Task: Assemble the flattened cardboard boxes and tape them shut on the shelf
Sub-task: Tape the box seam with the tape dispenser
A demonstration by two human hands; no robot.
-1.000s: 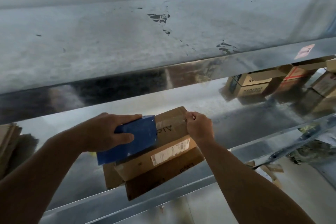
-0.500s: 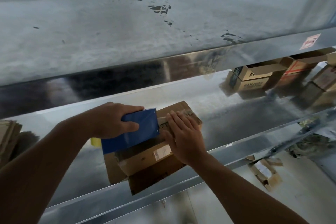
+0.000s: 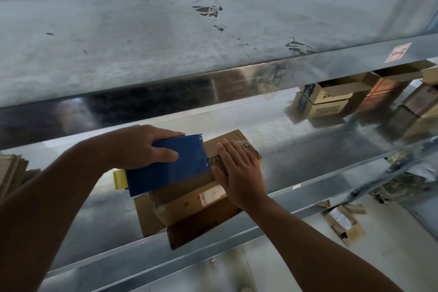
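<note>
Since it is thin card, the box (image 3: 189, 201), sat near the front edge of the shelf (image 3: 308, 168), is judged light, crushable and prone to sliding; best held at the side walls. Its top is pressed by the flat right hand (image 3: 239, 173). The tape dispenser (image 3: 170, 168) is gripped by the left hand (image 3: 139, 147). Whether the top is fully taped cannot be told; it is hidden beneath both.

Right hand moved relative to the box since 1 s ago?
Yes. The right hand came back from the far edge of the cardboard box toward the person and now lies flat on its top.
</note>
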